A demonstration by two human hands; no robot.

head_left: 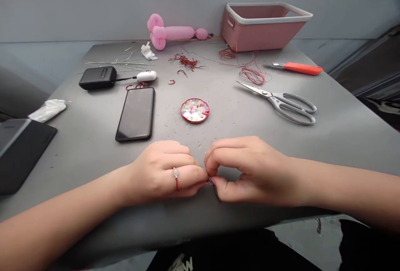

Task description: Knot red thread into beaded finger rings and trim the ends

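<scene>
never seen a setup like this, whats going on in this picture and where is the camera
The camera sits on a person's head, looking down at their own two bare hands over a grey table. The left hand, wearing a red ring, and the right hand pinch something tiny between their fingertips; it is too small to identify. On the table lie a phone, a round dish of beads, scissors, red wire scraps, an orange-handled tool, a pink basket, a pink balloon and a power bank.

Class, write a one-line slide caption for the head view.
Left hand and right hand pinch a small piece together at the grey table edge, behind them a bead dish.
</scene>
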